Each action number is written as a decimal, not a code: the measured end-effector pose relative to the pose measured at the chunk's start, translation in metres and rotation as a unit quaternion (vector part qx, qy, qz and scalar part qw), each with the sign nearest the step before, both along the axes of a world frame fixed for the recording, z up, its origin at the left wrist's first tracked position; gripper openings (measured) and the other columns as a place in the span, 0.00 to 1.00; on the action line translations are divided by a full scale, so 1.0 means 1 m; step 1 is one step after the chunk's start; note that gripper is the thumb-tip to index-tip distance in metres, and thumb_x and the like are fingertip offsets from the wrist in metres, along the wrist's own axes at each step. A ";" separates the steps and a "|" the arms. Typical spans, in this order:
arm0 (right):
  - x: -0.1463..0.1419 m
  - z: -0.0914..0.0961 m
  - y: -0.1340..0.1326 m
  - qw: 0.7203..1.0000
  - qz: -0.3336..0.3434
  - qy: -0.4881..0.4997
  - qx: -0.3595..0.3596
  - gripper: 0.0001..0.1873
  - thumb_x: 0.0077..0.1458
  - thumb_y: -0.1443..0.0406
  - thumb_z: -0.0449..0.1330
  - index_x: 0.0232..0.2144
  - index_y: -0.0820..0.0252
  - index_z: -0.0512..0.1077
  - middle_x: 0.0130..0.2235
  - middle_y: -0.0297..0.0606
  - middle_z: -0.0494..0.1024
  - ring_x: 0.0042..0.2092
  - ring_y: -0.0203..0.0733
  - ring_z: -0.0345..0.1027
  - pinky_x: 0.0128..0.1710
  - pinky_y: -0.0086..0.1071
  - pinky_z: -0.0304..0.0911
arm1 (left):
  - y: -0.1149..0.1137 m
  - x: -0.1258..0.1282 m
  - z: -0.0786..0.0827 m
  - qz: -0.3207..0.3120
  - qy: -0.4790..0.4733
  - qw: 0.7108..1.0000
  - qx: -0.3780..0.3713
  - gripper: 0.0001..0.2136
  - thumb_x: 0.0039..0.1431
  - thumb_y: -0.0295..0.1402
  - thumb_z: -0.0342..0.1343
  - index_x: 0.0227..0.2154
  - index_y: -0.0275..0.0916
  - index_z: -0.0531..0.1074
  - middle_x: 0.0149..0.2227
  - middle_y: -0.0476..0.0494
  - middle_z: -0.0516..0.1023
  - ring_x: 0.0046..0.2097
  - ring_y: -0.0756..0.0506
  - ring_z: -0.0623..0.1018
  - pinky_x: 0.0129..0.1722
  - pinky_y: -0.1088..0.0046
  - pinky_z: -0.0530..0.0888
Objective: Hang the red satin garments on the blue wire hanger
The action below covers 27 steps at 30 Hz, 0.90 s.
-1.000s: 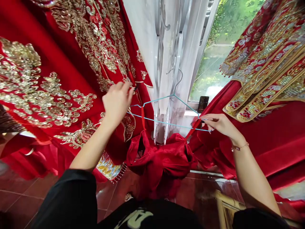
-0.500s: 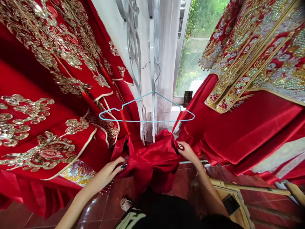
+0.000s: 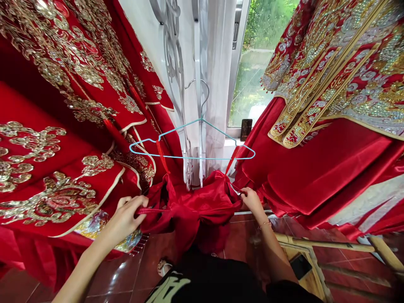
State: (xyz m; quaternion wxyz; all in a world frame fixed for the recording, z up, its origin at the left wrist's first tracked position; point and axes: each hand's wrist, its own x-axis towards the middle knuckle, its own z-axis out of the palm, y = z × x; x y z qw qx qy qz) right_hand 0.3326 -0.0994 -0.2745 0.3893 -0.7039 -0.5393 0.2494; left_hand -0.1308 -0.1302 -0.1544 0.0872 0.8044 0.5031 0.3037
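Note:
A red satin dress point(image 3: 202, 202) hangs by two thin straps from a light blue wire hanger point(image 3: 192, 157), whose metal hook is up by a white metal rack bar. My left hand point(image 3: 131, 214) is closed on a thin red strip of the dress, drawn out taut to the left. At the dress's right edge, my right hand point(image 3: 251, 198) pinches the fabric, next to a thin white strip point(image 3: 235, 189). The dress's lower part falls toward the floor near my body, partly hidden by its own folds.
Red garments with gold embroidery point(image 3: 72, 189) hang at the left. A beaded red and gold outfit point(image 3: 341, 92) hangs at the right. Behind are a white scrolled metal rack point(image 3: 172, 54), a window point(image 3: 252, 71) and a dark phone-like device point(image 3: 246, 129). A wooden chair point(image 3: 328, 243) stands lower right.
My left hand has moved left and a little up, pulling the red strip out from the dress. My right hand has shifted slightly right, and the dress's right edge is pulled outward.

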 end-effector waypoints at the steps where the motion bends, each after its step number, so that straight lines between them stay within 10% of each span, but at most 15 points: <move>1: 0.003 0.003 0.000 1.000 -0.008 0.009 0.001 0.04 0.44 0.67 0.56 0.22 0.54 0.71 0.31 0.41 0.80 0.37 0.47 0.75 0.45 0.39 0.70 | 0.000 0.000 0.001 0.041 -0.017 0.998 0.032 0.05 0.56 0.39 0.55 0.34 0.47 0.73 0.32 0.47 0.78 0.34 0.40 0.74 0.43 0.62 0.72; 5: 0.010 0.015 -0.004 0.990 0.011 0.139 0.012 0.09 0.51 0.58 0.53 0.28 0.52 0.70 0.29 0.39 0.81 0.34 0.49 0.78 0.39 0.43 0.74 | -0.007 0.009 0.005 0.219 -0.110 0.960 0.135 0.06 0.58 0.40 0.57 0.37 0.49 0.76 0.41 0.44 0.75 0.47 0.34 0.75 0.51 0.49 0.71; 10: -0.005 0.029 -0.019 0.887 0.085 0.451 0.055 0.15 0.51 0.53 0.58 0.38 0.52 0.74 0.40 0.44 0.84 0.44 0.53 0.81 0.49 0.53 0.75 | -0.009 0.029 -0.005 0.279 -0.366 0.887 0.041 0.07 0.57 0.42 0.61 0.31 0.45 0.76 0.39 0.49 0.78 0.30 0.43 0.77 0.31 0.59 0.77; 17: -0.011 0.054 -0.014 0.924 0.002 0.322 0.207 0.35 0.48 0.60 0.67 0.59 0.48 0.69 0.68 0.44 0.66 0.63 0.55 0.68 0.63 0.54 0.64 | 0.025 0.034 0.018 0.175 -0.463 0.848 0.190 0.08 0.55 0.34 0.67 0.36 0.42 0.74 0.41 0.50 0.81 0.53 0.39 0.79 0.62 0.46 0.72; 27: 0.023 0.116 0.057 0.922 0.057 0.229 0.307 0.39 0.46 0.55 0.71 0.60 0.55 0.69 0.65 0.49 0.69 0.65 0.54 0.65 0.65 0.49 0.63 | 0.092 0.026 0.060 0.079 -0.446 0.878 0.157 0.12 0.56 0.29 0.64 0.41 0.36 0.70 0.46 0.49 0.75 0.53 0.47 0.77 0.59 0.63 0.75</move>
